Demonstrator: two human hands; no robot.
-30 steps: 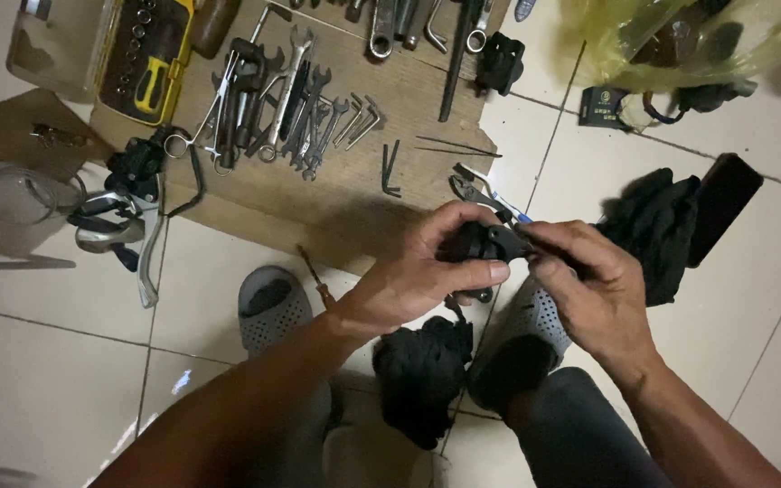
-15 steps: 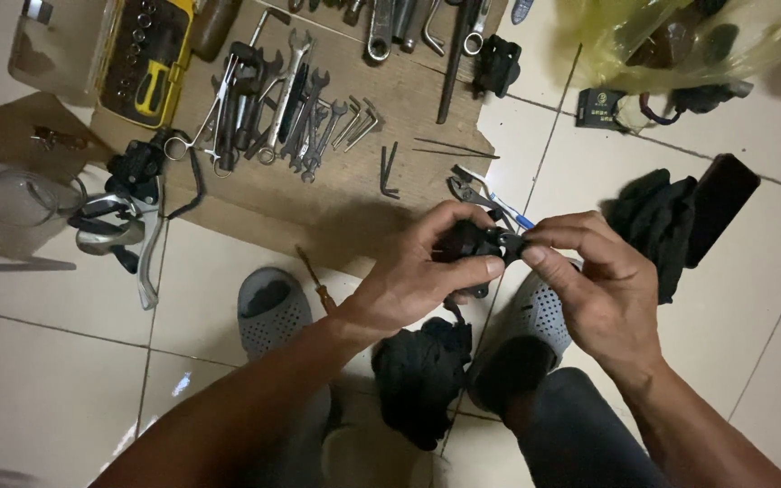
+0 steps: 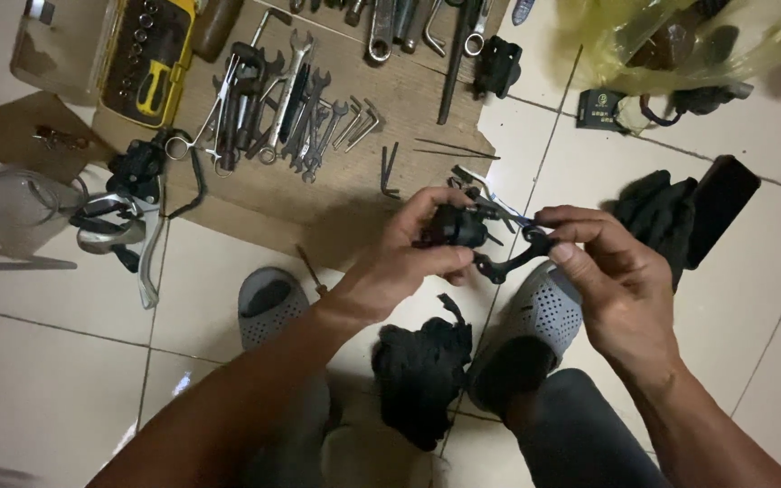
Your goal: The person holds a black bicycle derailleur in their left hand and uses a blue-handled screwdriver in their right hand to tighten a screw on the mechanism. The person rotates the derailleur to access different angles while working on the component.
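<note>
The left hand (image 3: 404, 262) is closed around a small black mechanical part (image 3: 456, 228), fingers curled over its top and thumb pressed beneath, holding it up above the tiled floor (image 3: 65, 361) just past the edge of a cardboard sheet (image 3: 336, 194). The right hand (image 3: 612, 276) pinches a thin curved black lever piece (image 3: 510, 262) between thumb and forefinger — that piece runs leftward and meets the part in the other hand, so both hands grip one joined assembly between them; how exactly the two pieces connect is too dark to tell. Directly below the hands lies a crumpled black rag (image 3: 422, 366), flanked by two grey perforated clogs, one to the left (image 3: 268, 303) and one to the right (image 3: 535, 321) with a foot in it. On the cardboard behind the hands lie a row of wrenches (image 3: 296, 99), a few hex keys (image 3: 359, 122) and a yellow-and-black socket case (image 3: 151, 54). Off the cardboard's left corner sits a silver and black brake lever unit (image 3: 128, 217), with a clear plastic cup (image 3: 20, 208) near it. To the right — well apart from the hands — a pair of dark gloves (image 3: 657, 212) lies beside a flat black case (image 3: 720, 208), and a yellow plastic bag (image 3: 680, 36) sits at the top.
</note>
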